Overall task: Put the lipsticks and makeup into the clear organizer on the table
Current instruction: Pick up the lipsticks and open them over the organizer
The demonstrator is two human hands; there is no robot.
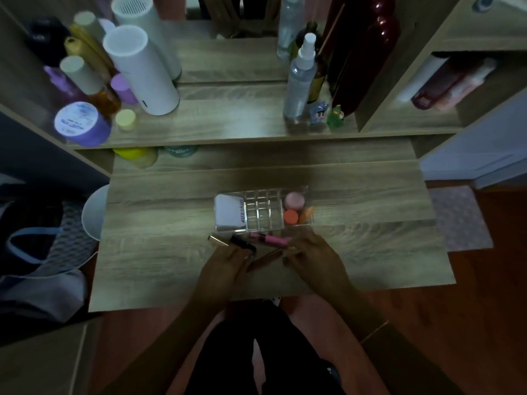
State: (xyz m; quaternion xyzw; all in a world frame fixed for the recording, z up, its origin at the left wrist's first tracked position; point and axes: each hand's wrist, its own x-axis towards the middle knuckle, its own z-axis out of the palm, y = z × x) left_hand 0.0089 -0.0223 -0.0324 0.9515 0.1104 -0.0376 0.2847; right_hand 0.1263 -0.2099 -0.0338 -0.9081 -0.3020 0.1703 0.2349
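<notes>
Just beyond the hands, a pink lip gloss tube (271, 239) and a black tube (243, 243) lie on the grey-brown woodgrain table (370, 252). Farther ahead, the clear organizer (263, 212) holds a white pouch (228, 213), pink jar (294, 200) and orange jar (291, 216).

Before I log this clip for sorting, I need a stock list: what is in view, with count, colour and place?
clear organizer: 1, clear, table centre
white tube: 1, white, organizer's left section
round pots: 2, pink and orange, organizer's right section
lip tubes: about 4, pink, black, gold-brown, on table before organizer
white cylinder: 1, white, shelf left
spray bottle: 1, clear, shelf right
purple jar: 1, shelf left
figurines: 2, blue, green, shelf right
left hand: over tubes
right hand: over tubes
</notes>
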